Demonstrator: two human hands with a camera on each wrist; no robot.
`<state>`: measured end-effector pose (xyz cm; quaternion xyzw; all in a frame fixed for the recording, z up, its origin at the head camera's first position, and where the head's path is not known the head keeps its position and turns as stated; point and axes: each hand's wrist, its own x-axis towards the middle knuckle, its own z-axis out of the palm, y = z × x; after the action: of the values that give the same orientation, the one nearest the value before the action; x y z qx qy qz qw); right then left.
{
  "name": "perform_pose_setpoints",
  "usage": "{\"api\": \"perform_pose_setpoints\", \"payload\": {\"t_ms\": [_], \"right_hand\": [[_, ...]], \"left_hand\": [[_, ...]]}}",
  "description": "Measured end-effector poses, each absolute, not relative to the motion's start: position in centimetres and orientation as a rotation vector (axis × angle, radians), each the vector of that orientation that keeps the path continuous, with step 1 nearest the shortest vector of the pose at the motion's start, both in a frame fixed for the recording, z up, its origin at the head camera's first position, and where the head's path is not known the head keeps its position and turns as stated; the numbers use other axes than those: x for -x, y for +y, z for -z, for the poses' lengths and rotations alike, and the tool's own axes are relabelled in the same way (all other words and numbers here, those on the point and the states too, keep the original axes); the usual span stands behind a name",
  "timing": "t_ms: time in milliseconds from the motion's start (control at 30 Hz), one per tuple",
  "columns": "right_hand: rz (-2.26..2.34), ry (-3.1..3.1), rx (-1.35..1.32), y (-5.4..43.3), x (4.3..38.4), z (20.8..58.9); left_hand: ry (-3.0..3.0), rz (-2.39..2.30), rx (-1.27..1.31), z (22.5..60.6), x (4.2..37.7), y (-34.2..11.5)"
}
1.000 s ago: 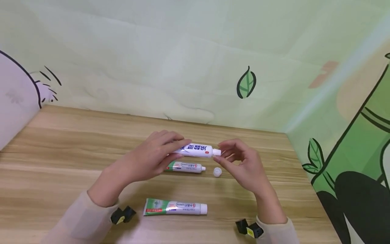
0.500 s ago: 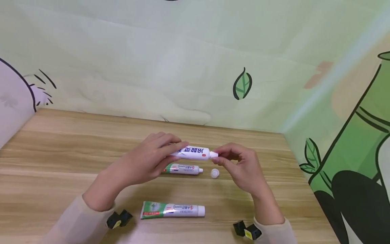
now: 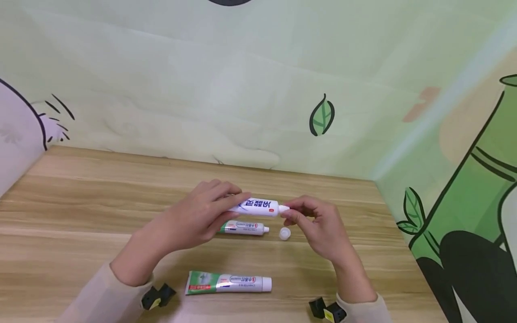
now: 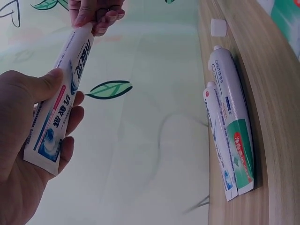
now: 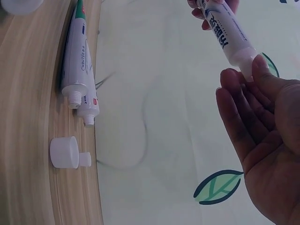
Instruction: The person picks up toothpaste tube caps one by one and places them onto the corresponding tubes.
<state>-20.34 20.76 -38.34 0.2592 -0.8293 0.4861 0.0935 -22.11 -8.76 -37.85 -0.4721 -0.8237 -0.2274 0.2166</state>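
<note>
A white toothpaste tube with blue lettering [image 3: 258,207] is held level above the table in the head view. My left hand [image 3: 198,215] grips its body, thumb on the near side in the left wrist view. At the tube's other end, the thumb and forefinger of my right hand [image 3: 323,226] pinch the white cap [image 5: 244,62]. Below lies a green-and-white toothpaste tube [image 3: 244,228], its nozzle bare. Behind it, hidden in the head view, lies a second blue-lettered tube [image 4: 217,136], also uncapped. Two loose caps stand by the nozzles: a large one [image 5: 64,152] and a small one [image 5: 85,159].
Closer to the person, another green-and-white toothpaste tube [image 3: 230,283] lies with its cap on. The wooden table [image 3: 101,188] meets a printed wall sheet [image 3: 181,89] at the back and right. Black wrist mounts [image 3: 158,296] sit on both sleeves.
The right fingers, looser about the cap one second ago, now pinch it more tightly. The left hand still grips the tube. The whole head view has shifted a little.
</note>
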Motion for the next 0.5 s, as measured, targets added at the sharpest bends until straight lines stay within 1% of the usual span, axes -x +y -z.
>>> {"api": "perform_pose_setpoints", "payload": {"t_ms": [500], "right_hand": [[-1.483, -2.550, -0.735, 20.43, 20.39, 38.51]], "left_hand": [[-2.304, 0.644, 1.302, 38.19, 22.16, -8.62]]}}
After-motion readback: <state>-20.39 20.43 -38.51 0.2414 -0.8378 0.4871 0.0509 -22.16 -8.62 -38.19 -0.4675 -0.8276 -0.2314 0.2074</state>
